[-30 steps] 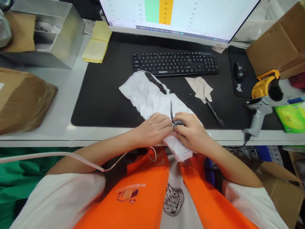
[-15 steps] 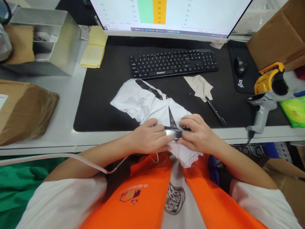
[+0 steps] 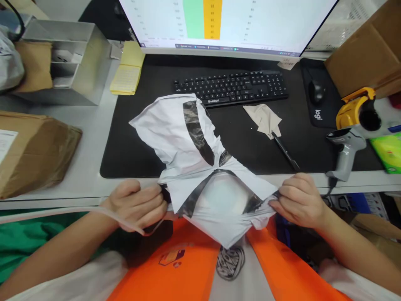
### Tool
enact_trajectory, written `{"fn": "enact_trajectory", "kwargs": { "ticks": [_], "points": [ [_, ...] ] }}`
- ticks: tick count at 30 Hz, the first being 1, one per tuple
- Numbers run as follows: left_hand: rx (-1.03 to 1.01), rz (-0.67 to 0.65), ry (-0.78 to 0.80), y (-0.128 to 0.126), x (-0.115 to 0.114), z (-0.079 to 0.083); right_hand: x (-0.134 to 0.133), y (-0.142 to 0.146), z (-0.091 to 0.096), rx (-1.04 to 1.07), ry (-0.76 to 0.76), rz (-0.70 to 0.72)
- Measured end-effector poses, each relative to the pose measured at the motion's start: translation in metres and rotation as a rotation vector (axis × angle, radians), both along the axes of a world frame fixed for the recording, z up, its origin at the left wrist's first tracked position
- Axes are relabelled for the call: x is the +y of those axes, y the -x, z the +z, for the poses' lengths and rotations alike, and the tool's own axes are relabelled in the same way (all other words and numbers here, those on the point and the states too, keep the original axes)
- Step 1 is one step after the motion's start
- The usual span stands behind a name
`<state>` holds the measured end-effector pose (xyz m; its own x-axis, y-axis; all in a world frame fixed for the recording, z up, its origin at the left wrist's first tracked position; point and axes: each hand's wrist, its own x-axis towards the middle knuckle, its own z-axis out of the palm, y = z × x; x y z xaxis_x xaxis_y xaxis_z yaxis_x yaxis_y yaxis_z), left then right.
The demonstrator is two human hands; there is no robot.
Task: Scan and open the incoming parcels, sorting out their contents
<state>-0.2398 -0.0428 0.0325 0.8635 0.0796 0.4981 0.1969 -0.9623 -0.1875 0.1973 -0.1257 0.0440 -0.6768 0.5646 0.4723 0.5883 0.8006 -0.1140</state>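
Note:
A white plastic mailing bag (image 3: 172, 121) with black strips stretches across the desk's front edge between my hands. My left hand (image 3: 138, 205) is closed in a fist around its left side. On the other side, my right hand (image 3: 297, 198) pinches the bag's right edge. The bag gapes toward me, and through the gap shows a pale, whitish content (image 3: 224, 194) that I cannot make out. A thin white cord (image 3: 103, 211) passes in front of my left wrist.
A keyboard (image 3: 232, 88), a beige cloth scrap (image 3: 265, 119) and a black pen (image 3: 285, 151) lie behind the bag. To the right are a barcode scanner (image 3: 346, 152), a mouse (image 3: 316, 91) and a yellow tape dispenser (image 3: 355, 109). A cardboard parcel (image 3: 37, 152) sits at left, below a grey organiser (image 3: 90, 62).
My hands have moved far apart, pulling the bag wide, and its middle now gapes where it was bunched. The bag's far part has lifted and spread.

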Motion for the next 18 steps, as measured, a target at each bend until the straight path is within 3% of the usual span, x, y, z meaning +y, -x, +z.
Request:
{"fn": "enact_trajectory", "kwargs": {
  "ticks": [5,8,12,14,18],
  "points": [
    [-0.052,0.106,-0.014,0.014,0.023,-0.019,0.015,-0.021,-0.017,-0.021,-0.046,-0.054],
    [-0.084,0.179,0.09,0.008,0.028,-0.032,0.029,-0.017,-0.028,-0.022,0.047,-0.092],
    [-0.11,0.316,0.17,-0.004,0.012,-0.027,0.031,0.017,-0.018,-0.014,0.106,-0.145],
    [-0.13,0.363,0.163,-0.009,0.0,-0.019,0.027,0.042,-0.008,0.031,0.096,-0.066],
    [-0.058,0.316,0.169,-0.015,-0.015,-0.013,0.027,0.081,-0.006,0.018,0.253,0.147]
  ]
}}
